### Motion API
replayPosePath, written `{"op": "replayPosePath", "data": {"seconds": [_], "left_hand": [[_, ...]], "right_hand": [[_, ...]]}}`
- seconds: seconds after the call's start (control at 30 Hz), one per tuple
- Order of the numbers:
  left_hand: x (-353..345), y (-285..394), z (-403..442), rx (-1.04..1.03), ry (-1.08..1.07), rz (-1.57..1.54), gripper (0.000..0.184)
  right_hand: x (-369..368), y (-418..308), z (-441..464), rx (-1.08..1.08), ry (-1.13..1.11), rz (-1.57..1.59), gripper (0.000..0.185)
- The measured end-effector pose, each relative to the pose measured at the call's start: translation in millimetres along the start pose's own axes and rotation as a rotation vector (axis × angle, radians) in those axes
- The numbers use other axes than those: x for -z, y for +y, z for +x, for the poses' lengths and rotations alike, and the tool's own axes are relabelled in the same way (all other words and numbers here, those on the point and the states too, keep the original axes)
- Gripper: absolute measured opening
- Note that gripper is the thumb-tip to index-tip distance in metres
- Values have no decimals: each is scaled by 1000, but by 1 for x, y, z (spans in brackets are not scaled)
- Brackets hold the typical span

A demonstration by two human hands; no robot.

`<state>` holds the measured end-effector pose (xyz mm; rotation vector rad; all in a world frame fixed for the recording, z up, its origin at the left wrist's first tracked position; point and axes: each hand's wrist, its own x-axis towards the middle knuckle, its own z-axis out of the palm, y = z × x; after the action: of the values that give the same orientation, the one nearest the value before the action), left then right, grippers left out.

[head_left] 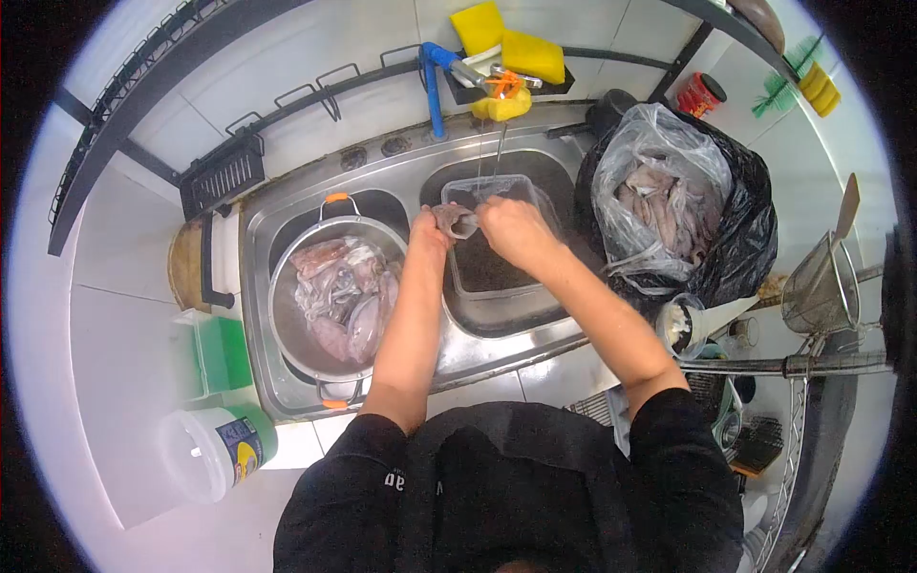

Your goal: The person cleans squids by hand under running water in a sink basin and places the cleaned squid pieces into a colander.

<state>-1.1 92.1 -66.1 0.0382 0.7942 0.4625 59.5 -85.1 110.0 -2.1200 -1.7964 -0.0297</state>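
Cleaning, it seems, a squid [453, 221] above the left edge of the tub [501, 293] in the right basin [561, 183], the person [501, 482] grips it with the left hand [428, 230] while the right hand [514, 229] curls at its open end, hold unclear, the next move likely calling for steady support.

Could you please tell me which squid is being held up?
The single squid in the left hand, with the right hand right beside it; the others lie in the metal pot or the clear plastic bag.
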Motion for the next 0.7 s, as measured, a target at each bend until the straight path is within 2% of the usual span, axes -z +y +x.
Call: {"op": "replayPosePath", "data": {"seconds": [0.13,0.2,0.3,0.33,0.5,0.57,0.67,0.7], "left_hand": [[8,8,10,94,-75,-66,51],[2,6,-3,-30,-61,107,29],[-12,5,-26,18,7,-14,29],[-15,5,-30,-50,-7,98,52],[-7,5,-22,-1,-138,-10,50],[-6,8,-23,-1,-187,-24,50],[12,21,6,-29,-90,50,49],[11,27,5,71,-60,-117,48]], "right_hand": [[18,-14,12,60,-79,-83,12],[30,-22,17,85,-77,-91,12],[45,-28,21,155,-87,-105,11],[47,-30,21,160,-80,-101,10],[49,-36,22,173,-110,-121,12],[37,-29,18,309,-47,-59,15],[19,-23,8,290,-67,-35,16],[21,-24,6,302,-69,-35,16]]}}
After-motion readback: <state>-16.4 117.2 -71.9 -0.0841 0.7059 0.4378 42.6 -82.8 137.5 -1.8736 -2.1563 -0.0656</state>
